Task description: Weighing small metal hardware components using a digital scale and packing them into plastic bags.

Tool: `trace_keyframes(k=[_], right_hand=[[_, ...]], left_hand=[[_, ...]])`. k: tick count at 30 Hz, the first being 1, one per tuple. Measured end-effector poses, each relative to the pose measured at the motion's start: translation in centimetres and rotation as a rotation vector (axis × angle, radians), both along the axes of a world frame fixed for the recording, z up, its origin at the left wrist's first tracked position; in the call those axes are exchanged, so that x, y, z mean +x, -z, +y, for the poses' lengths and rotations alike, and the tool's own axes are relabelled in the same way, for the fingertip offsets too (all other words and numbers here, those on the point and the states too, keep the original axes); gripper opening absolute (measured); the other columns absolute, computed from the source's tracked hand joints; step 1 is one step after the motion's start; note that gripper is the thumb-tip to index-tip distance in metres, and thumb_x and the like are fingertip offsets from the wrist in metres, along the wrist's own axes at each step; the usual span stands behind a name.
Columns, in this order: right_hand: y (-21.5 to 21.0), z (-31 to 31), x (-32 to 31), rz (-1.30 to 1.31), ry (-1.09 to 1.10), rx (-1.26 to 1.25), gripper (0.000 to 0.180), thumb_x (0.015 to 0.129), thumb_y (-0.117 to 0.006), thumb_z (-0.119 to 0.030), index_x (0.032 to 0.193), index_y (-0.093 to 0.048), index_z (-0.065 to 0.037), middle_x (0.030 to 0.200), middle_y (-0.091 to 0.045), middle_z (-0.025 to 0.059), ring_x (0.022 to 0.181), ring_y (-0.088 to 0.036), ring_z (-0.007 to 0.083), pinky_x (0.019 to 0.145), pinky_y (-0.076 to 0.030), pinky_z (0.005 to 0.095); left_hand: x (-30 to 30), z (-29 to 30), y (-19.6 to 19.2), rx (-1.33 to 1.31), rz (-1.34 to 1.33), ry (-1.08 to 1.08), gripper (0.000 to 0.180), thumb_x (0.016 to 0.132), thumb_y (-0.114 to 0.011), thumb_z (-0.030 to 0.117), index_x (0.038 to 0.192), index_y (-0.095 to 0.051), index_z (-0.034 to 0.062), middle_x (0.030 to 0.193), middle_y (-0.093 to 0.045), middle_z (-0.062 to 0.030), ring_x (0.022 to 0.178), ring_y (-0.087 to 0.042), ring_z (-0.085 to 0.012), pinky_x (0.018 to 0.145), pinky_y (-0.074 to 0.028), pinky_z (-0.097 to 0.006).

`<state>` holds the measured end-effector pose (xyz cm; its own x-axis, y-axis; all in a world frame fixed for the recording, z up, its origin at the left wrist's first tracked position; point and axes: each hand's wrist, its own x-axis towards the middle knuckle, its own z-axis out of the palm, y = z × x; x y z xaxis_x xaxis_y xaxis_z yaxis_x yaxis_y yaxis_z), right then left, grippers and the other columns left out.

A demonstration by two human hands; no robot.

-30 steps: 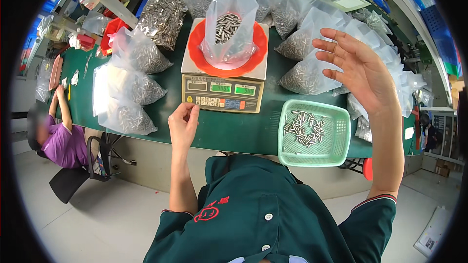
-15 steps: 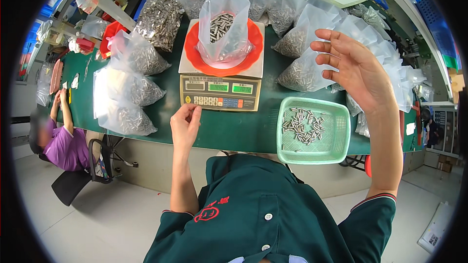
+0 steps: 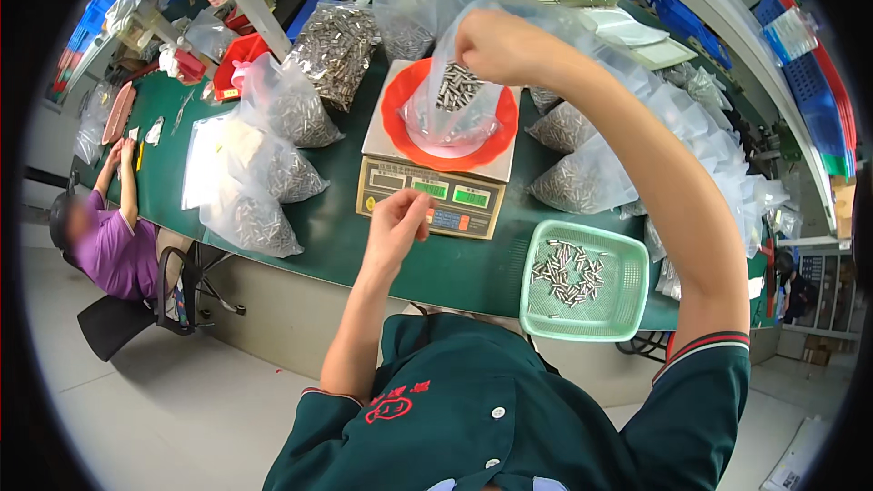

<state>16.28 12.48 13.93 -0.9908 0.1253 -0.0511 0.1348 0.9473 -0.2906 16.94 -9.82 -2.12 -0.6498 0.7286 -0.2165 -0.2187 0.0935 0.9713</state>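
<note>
A clear plastic bag (image 3: 420, 116) with short metal pins (image 3: 457, 89) inside stands in an orange-red scalloped dish (image 3: 507, 132). The dish rests on a digital weighing scale (image 3: 375, 193) with lit green displays. Over the bag's mouth, my right hand (image 3: 509, 47) is closed at its upper edge, fingertips partly hidden. My left hand (image 3: 397, 229) hovers just in front of the scale's keypad, its fingers curled in a pinch; whatever they hold, if anything, cannot be made out. To the right sits a pale green plastic basket (image 3: 627, 295) with loose pins (image 3: 568, 275) in it.
Filled bags of pins (image 3: 250, 218) stand left of the scale, and more bags (image 3: 573, 182) line its right side. Behind lies a large bag of metal parts (image 3: 332, 45). At the far left a person in purple (image 3: 127, 255) sits at the green table (image 3: 341, 250).
My right hand has swung left and inward from above the right-hand bags to the bag in the dish, its fingers closing. The left hand has shifted right, before the keypad. The view has shifted slightly.
</note>
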Motion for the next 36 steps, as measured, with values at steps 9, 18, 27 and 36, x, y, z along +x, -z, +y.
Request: trace_keyframes(k=[9,18,27,36], right_hand=[[8.1,-0.5,-5.6,-0.511,-0.095,0.370,0.021,0.064,-0.062,-0.012,0.082,-0.064,-0.001,0.087,-0.062,0.0202,0.083,-0.061,0.0302,0.070,-0.049,0.0373],[8.9,0.2,-5.9,-0.338,0.107,0.269,0.018,0.066,-0.060,-0.003,0.083,-0.063,-0.002,0.096,-0.061,0.0183,0.092,-0.059,0.0328,0.077,-0.049,0.0398],[7.2,-0.6,-5.2,-0.202,0.118,0.254,0.017,0.066,-0.056,0.001,0.081,-0.063,-0.001,0.090,-0.062,0.0188,0.088,-0.060,0.0342,0.074,-0.050,0.0399],[2.6,1.3,-1.1,0.277,0.012,0.209,0.014,0.060,-0.060,-0.004,0.073,-0.065,-0.003,0.067,-0.061,0.0142,0.069,-0.061,0.0281,0.063,-0.048,0.0345]], left_hand=[[-0.2,3.5,-0.9,0.262,-0.358,0.113,0.028,0.091,-0.048,0.025,0.083,-0.057,0.0001,0.053,-0.045,0.0020,0.047,-0.042,-0.0052,0.046,-0.033,-0.020],[-0.1,3.4,1.3,0.186,-0.419,0.157,0.024,0.090,-0.049,0.026,0.084,-0.057,0.0031,0.055,-0.046,0.0021,0.049,-0.042,-0.0058,0.054,-0.036,-0.021],[0.0,3.3,2.0,0.196,-0.467,0.157,0.025,0.089,-0.051,0.025,0.082,-0.058,0.0027,0.053,-0.045,0.0033,0.048,-0.040,-0.0050,0.049,-0.033,-0.020],[-0.1,4.3,0.5,0.362,-1.023,0.237,0.028,0.091,-0.044,0.027,0.089,-0.055,0.0008,0.068,-0.056,-0.0038,0.064,-0.053,-0.0127,0.063,-0.043,-0.022]])
